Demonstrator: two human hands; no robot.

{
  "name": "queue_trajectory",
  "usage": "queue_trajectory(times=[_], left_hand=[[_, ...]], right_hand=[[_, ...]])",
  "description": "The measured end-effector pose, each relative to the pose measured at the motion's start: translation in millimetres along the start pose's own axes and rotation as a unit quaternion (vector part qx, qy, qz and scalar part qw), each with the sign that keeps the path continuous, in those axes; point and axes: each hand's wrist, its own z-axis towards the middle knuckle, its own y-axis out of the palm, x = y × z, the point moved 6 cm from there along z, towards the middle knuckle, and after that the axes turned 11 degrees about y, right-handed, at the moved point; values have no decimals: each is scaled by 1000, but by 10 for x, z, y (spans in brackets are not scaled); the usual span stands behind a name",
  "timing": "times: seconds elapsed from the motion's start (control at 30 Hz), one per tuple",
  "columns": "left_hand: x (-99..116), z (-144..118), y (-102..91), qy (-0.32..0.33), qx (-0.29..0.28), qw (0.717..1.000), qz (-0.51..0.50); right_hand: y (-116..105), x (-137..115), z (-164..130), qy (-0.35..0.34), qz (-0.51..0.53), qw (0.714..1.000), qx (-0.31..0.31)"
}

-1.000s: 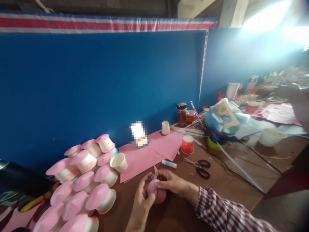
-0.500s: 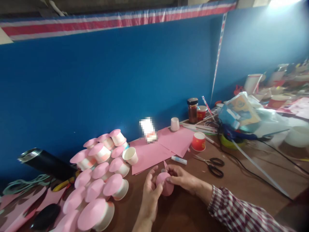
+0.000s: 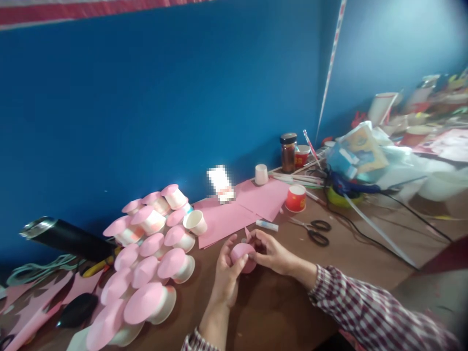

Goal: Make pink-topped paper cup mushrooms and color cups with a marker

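**A round pink paper piece (image 3: 240, 251) between the left hand (image 3: 227, 270) and right hand (image 3: 271, 253)**

In the head view, the pink piece sits over the brown tabletop (image 3: 278, 312), low and near the centre. The left hand curls around its left side, thumb pressed to its face; the right hand pinches its right edge between thumb and fingers. Near the right hand lie a small white-and-blue tube (image 3: 267, 225) and black-handled scissors (image 3: 317, 237). Pink paper sheets (image 3: 223, 219) lie behind, near a red paper cup (image 3: 296, 200). To the left cluster paper cups capped with pink paper cones (image 3: 142, 303).

The left hand (image 3: 227, 274) partly hides the pink piece (image 3: 242, 251); the top edge crops a striped banner (image 3: 54, 10).
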Motion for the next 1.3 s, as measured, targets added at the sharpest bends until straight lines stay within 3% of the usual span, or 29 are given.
queue_trajectory(times=[0.17, 0.27, 0.33, 0.47, 0.5, 0.57, 0.7, 0.93, 1.03, 1.1, 1.2, 1.3], left_hand=[[-25, -19, 11, -17, -40, 999, 10], [-33, -5, -62, -11, -16, 999, 36], [-36, 6, -97, -9, 1, 999, 43], [-34, 10, -68, -16, 6, 999, 27], [-32, 7, -53, -20, 9, 999, 25], [-26, -1, -25, -29, 17, 999, 25], [-7, -7, -4, -33, 30, 999, 29], [-20, -18, -25, -35, 8, 999, 21], [-29, -2, -53, -30, 8, 999, 9], [-7, 25, -78, -16, 6, 1000, -14], [49, 73, -144, 4, 15, 998, -65], [85, 114, -263, 12, 61, 994, -90]], right_hand=[[-71, -79, -196, 4, -84, 996, 11], [-363, -96, -407, 22, -218, 974, 55], [-702, -117, -576, 26, -344, 929, 132], [-1355, -162, -898, 49, -577, 771, 264], [-1451, -153, -950, 54, -606, 748, 264], [-1565, -113, -1018, 65, -634, 730, 246], [-1596, -47, -1055, 79, -655, 721, 214], [-1669, -102, -1056, 149, -722, 646, 197], [-1696, -182, -1093, 183, -731, 628, 195], [-1611, -278, -1064, 167, -730, 628, 211], [-1254, -377, -865, 96, -693, 683, 209], [-750, -355, -536, 40, -653, 738, 168]])
